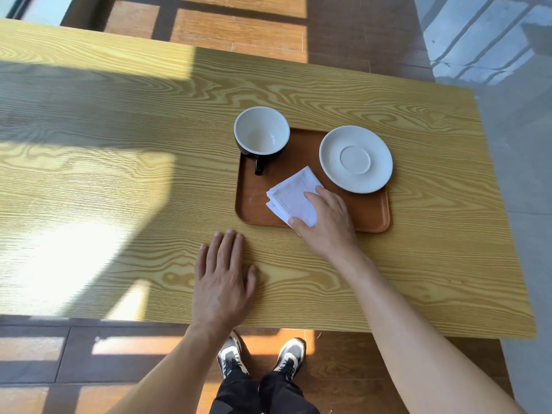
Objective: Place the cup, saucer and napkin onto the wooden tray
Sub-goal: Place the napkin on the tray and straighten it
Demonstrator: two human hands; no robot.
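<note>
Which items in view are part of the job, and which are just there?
Job: cup, saucer, napkin under the right hand, wooden tray.
Just there: table, left hand flat on it, shoes, floor.

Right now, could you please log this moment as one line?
right hand: on napkin | left hand: flat on table | cup, saucer: on wooden tray
</note>
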